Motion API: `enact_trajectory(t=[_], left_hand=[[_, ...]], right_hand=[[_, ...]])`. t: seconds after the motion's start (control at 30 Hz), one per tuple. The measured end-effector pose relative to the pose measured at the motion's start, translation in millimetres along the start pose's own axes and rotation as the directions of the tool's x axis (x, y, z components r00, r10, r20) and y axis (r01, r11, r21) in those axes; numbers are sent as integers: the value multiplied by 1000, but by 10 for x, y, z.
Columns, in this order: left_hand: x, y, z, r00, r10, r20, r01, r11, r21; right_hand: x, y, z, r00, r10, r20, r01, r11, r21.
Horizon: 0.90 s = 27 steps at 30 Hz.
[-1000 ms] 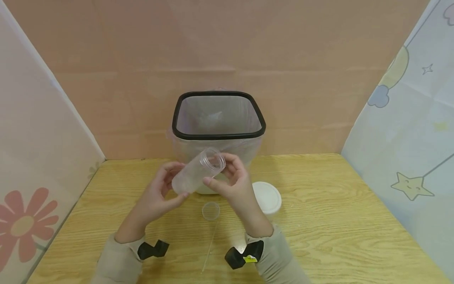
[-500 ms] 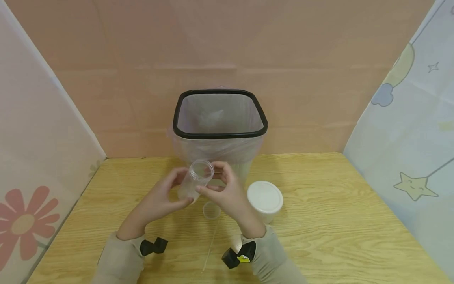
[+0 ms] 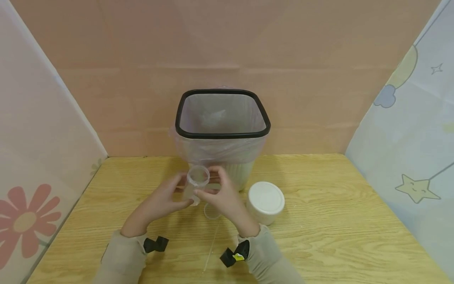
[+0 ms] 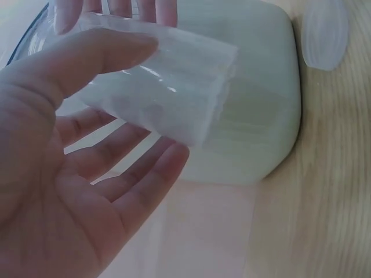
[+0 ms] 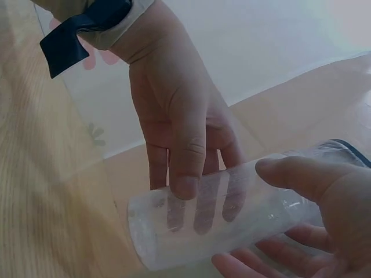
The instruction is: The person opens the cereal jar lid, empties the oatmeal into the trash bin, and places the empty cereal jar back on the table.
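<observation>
A clear plastic jar [image 3: 196, 188] is held between both hands in front of the bin, its threaded mouth uncovered and tipped toward the head camera. My left hand [image 3: 161, 201] holds the lower part, thumb on one side and fingers on the other, as the left wrist view shows. Nearer the mouth, my right hand [image 3: 224, 197] grips the jar with thumb and fingers. In the right wrist view the left fingers [image 5: 206, 211] show through the jar's wall. A clear round lid [image 3: 211, 212] lies on the table below the jar, partly hidden by the right hand.
Behind the hands stands a bin [image 3: 244, 169] with a black rim and a translucent bag liner. A white lidded tub [image 3: 266, 199] is right of the right hand. A thin pale stick [image 3: 211, 248] lies on the wooden table [image 3: 337, 217]. Fabric walls enclose three sides.
Both hands have brought the jar down and slightly left, toward the table, and turned it more upright. More of the white tub now shows beside the right hand.
</observation>
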<state>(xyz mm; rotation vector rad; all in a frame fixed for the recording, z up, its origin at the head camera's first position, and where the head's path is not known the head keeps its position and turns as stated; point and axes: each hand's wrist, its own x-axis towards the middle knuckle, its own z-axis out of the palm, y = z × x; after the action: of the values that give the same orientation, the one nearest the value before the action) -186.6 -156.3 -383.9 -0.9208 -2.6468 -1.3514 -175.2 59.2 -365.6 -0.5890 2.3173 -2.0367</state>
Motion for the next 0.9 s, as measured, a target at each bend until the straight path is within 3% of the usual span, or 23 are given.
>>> enact_trajectory(t=[0.33, 0.57, 0.9], left_hand=[[2, -90, 26, 1000, 7, 30, -6, 1000, -2], [-4, -93, 24, 997, -22, 70, 25, 999, -42], [-19, -172, 34, 994, -32, 102, 33, 999, -4]], right_hand=[[39, 186, 65, 997, 54, 54, -50, 995, -81], [44, 243, 80, 996, 48, 76, -37, 990, -135], [58, 279, 98, 993, 25, 117, 3, 973, -233]])
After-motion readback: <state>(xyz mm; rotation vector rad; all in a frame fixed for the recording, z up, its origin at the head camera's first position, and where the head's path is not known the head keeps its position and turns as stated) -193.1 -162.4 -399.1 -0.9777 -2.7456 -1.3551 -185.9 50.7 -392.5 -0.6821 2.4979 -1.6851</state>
